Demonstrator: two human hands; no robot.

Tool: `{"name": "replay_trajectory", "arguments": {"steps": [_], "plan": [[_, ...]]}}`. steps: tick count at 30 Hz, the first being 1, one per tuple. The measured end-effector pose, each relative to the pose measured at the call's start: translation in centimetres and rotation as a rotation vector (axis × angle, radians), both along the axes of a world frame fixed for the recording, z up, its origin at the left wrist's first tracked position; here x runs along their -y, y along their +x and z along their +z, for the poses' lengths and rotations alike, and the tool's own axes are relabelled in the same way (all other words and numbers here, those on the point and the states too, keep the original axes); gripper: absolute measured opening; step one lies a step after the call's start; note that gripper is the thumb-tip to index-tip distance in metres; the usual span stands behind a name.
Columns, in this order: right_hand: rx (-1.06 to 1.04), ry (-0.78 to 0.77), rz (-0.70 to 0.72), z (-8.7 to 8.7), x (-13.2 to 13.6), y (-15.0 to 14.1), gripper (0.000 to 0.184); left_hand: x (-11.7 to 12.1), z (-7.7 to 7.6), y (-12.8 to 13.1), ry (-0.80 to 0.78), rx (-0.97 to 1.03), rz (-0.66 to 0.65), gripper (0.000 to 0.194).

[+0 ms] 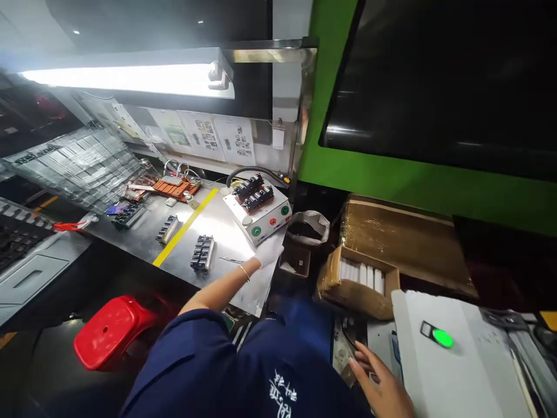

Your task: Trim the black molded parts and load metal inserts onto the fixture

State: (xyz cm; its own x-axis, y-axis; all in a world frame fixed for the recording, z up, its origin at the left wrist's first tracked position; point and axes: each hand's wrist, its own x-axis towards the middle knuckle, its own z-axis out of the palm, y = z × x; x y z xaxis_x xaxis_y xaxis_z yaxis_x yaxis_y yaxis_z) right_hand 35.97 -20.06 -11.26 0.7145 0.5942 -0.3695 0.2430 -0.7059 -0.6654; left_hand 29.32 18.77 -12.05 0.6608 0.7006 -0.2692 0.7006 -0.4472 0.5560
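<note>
My left hand (pixel 267 254), in a white glove with a bangle at the wrist, is at the right side of the metal workbench (pixel 248 296). Its fingers blur into the bright surface, so their state is unclear. Just beyond it stands a white control box (pixel 250 223) with green and red buttons, bearing two black block-shaped parts (pixel 257 199). Tweezers (pixel 231 260) lie left of the glove, and farther left sits a pair of black parts (pixel 202 253). At the lower right, my bare right hand (pixel 380 380) has its fingers apart, holding nothing visible.
A red stool (pixel 108 331) stands at lower left. Right of the bench are a lined bin (pixel 311 226) and a cardboard box (pixel 361 296) of white pieces. A white surface (pixel 461 371) carries a small device with a green light. A lit lamp (pixel 130 78) hangs above.
</note>
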Motion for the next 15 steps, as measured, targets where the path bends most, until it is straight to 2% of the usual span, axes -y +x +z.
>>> {"name": "replay_trajectory", "arguments": {"steps": [5, 8, 11, 15], "plan": [[0.077, -0.228, 0.179, -1.9, -4.4, 3.9, 0.043, -15.5, 2.5, 2.5, 0.229, 0.002, 0.182, 0.040], [0.067, -0.352, 0.201, -2.9, -6.7, 5.2, 0.044, -23.1, 2.8, 4.7, 0.296, -0.047, 0.262, 0.041], [-0.003, -0.425, 0.232, -4.2, -9.4, 5.8, 0.049, -28.2, 1.7, 6.0, 0.246, -0.123, 0.260, 0.044], [-0.101, -0.521, 0.354, -6.6, -13.2, 6.3, 0.051, -31.6, -0.3, 6.4, 0.142, -0.151, 0.218, 0.043]]}}
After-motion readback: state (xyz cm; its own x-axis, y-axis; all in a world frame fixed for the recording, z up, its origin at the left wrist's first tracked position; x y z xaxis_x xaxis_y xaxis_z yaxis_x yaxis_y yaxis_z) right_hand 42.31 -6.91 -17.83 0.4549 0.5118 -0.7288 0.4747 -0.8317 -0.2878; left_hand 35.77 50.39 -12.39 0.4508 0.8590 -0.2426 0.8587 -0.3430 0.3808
